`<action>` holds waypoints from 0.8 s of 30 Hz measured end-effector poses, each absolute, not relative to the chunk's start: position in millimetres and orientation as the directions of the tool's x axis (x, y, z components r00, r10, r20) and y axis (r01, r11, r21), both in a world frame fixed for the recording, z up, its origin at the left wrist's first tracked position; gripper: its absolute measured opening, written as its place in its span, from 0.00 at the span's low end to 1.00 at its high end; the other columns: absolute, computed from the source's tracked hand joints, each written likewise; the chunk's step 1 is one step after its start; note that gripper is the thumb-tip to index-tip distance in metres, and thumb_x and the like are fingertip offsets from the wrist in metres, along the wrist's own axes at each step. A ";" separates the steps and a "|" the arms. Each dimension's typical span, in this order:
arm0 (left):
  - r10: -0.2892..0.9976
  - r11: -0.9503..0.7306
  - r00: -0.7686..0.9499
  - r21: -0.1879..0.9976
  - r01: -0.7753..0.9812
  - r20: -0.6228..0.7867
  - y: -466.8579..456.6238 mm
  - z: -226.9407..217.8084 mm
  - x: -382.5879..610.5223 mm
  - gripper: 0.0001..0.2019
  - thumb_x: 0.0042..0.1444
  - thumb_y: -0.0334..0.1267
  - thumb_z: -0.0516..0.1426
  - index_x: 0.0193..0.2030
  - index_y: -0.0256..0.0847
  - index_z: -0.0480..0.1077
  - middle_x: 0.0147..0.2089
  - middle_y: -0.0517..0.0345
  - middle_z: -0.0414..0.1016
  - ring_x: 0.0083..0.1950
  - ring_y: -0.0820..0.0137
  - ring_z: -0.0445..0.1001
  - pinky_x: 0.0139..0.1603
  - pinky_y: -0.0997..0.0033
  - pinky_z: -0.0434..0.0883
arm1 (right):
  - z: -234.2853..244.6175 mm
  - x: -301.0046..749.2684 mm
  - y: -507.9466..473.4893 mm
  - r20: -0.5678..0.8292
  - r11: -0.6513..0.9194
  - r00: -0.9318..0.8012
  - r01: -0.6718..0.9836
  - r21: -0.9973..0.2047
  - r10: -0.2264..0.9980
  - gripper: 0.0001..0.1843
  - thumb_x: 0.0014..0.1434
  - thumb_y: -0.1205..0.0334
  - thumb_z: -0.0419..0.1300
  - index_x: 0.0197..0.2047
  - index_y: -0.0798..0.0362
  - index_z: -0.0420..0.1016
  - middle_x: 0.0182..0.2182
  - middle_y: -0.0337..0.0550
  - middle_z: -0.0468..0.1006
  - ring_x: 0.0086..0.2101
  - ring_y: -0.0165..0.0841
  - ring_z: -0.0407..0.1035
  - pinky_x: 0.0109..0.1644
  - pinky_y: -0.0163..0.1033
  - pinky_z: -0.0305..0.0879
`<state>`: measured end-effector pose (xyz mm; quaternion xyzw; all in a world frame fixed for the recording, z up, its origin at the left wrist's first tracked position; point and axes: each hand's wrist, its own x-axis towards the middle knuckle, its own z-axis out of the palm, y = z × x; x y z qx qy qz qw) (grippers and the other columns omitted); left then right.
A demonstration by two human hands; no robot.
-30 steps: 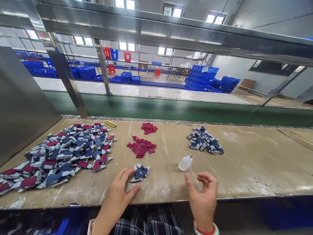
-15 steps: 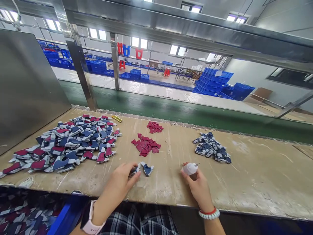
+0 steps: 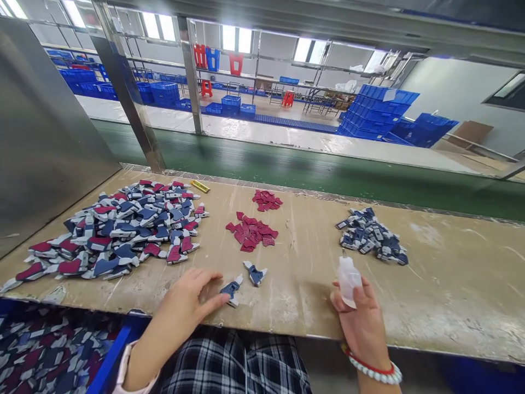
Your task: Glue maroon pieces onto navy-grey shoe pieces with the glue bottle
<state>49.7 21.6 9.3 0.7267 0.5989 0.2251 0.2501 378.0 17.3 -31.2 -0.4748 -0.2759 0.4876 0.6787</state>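
Note:
Two small navy-and-white plastic pieces lie on the worktable in front of me. My left hand [image 3: 192, 300] is open beside the nearer piece [image 3: 232, 289], with the thumb tip at its edge and the fingers apart. The other piece [image 3: 256, 274] rests a little farther to the right. In my right hand [image 3: 366, 323] is a translucent white squeeze bottle [image 3: 349, 280], its thin metal tip pointing up and away from me. Beyond the two pieces lie dark red flat pieces [image 3: 253, 232] in a loose pile, with a smaller red pile [image 3: 266, 200] behind.
A large heap of navy, red and white pieces [image 3: 135, 219] covers the left side. More navy-and-white pieces [image 3: 373, 236] are piled at right. A yellow strip [image 3: 200, 186] lies near the green conveyor belt [image 3: 246, 161]. A blue bin [image 3: 110, 355] stands below the edge at left.
My left hand has opened and drawn back slightly from the nearer piece, which now lies in plain view. My right hand has turned the bottle more upright and moved right. The view has tilted down.

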 end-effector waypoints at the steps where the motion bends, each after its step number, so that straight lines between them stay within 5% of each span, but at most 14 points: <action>1: 0.970 -0.196 0.244 0.657 0.728 0.019 22.7 10.3 46.5 0.18 0.51 0.48 0.64 0.49 0.49 0.73 0.46 0.57 0.76 0.47 0.62 0.74 0.47 0.64 0.70 | -28.4 375.0 15.6 -0.123 0.060 0.346 -0.474 -0.879 0.930 0.21 0.48 0.46 0.68 0.41 0.46 0.70 0.25 0.31 0.71 0.20 0.23 0.54 0.23 0.32 0.56; 5: 0.919 -0.261 0.392 0.699 0.665 -0.030 27.3 11.2 49.7 0.24 0.49 0.38 0.67 0.53 0.52 0.70 0.48 0.59 0.74 0.50 0.63 0.72 0.50 0.65 0.69 | -19.5 357.7 10.2 -0.238 -0.021 0.232 -0.673 -0.739 0.943 0.18 0.45 0.46 0.70 0.33 0.49 0.74 0.19 0.28 0.56 0.20 0.25 0.49 0.21 0.31 0.54; 9: 0.921 -0.242 0.384 0.683 0.689 -0.061 23.7 5.9 67.6 0.15 0.53 0.36 0.64 0.48 0.47 0.71 0.37 0.61 0.73 0.42 0.65 0.72 0.44 0.66 0.69 | -19.8 344.4 9.8 -0.300 -0.064 0.199 -0.727 -0.683 0.933 0.21 0.40 0.47 0.73 0.36 0.47 0.77 0.20 0.30 0.61 0.21 0.25 0.48 0.19 0.31 0.53; 13: 0.908 -0.265 0.414 0.679 0.684 -0.062 20.3 2.8 77.0 0.24 0.50 0.38 0.66 0.53 0.47 0.67 0.36 0.62 0.71 0.40 0.65 0.70 0.43 0.66 0.68 | -26.8 340.7 10.6 -0.339 -0.094 0.214 -0.708 -0.700 0.916 0.23 0.38 0.52 0.75 0.40 0.43 0.79 0.32 0.36 0.76 0.21 0.24 0.51 0.18 0.31 0.54; 17: 0.850 -0.403 0.526 0.617 0.676 -0.021 28.6 7.3 75.9 0.25 0.47 0.39 0.67 0.53 0.49 0.68 0.41 0.60 0.74 0.45 0.62 0.69 0.47 0.63 0.66 | -25.1 331.3 10.5 -0.291 -0.109 0.161 -0.677 -0.728 0.943 0.22 0.42 0.49 0.73 0.41 0.43 0.78 0.41 0.41 0.79 0.21 0.23 0.57 0.22 0.33 0.61; 24: 0.824 -0.434 0.564 0.580 0.689 -0.055 42.6 9.9 81.7 0.25 0.46 0.39 0.67 0.52 0.47 0.68 0.34 0.62 0.71 0.38 0.64 0.70 0.38 0.68 0.63 | -19.5 297.9 10.9 -0.143 0.001 0.339 -0.391 -0.920 0.930 0.18 0.46 0.49 0.70 0.35 0.50 0.74 0.25 0.36 0.75 0.18 0.25 0.62 0.18 0.30 0.57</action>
